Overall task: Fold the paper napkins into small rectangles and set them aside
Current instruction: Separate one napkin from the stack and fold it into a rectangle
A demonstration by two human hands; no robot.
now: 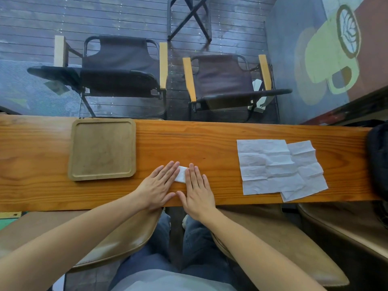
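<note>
Left hand (159, 184) and right hand (197, 191) flat, fingers spread, each grip pressing the folded napkin (181, 174) onto the tabletop (210, 141), right of the wooden tray (102, 150); two unfolded napkins (277, 166) lie farther right of the tray.

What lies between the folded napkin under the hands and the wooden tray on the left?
Nothing visible. Only bare table separates the folded napkin, pressed flat by the left hand and right hand, from the wooden tray.

The left hand (158, 184) and right hand (197, 190) lie flat, palms down, fingers extended, thumbs nearly touching.
</note>
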